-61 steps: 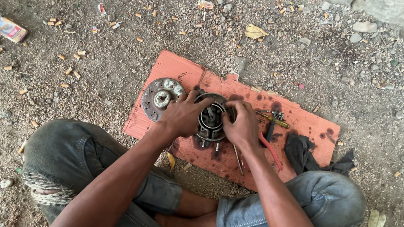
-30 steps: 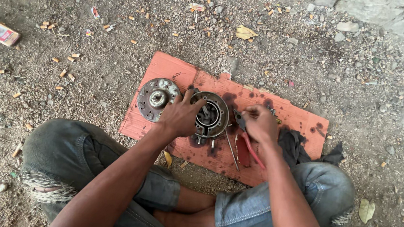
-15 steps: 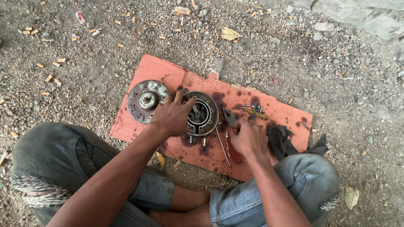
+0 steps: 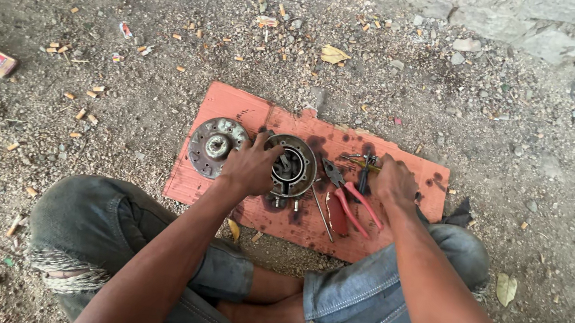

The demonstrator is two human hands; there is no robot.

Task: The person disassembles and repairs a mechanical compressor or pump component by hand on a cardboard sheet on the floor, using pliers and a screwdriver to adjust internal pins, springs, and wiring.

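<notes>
Hub (image 4: 292, 169), on the board (image 4: 236, 107) under the left hand (image 4: 250, 168), which clamps its rim, with a disc (image 4: 212, 146) just left of that hand and pliers (image 4: 347, 194) just right; right hand (image 4: 394, 182) rests curled on small tools, closure unclear, so a tool pick-up appears in hand.

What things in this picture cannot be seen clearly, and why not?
- Head view: the right hand covers the small tools under it; whether it grips one is unclear.
- The left hand hides the near-left rim of the round metal housing.
- Parts inside the housing are too dark and small to identify.
- The dark cloth is half hidden behind the right forearm and knee.
</notes>
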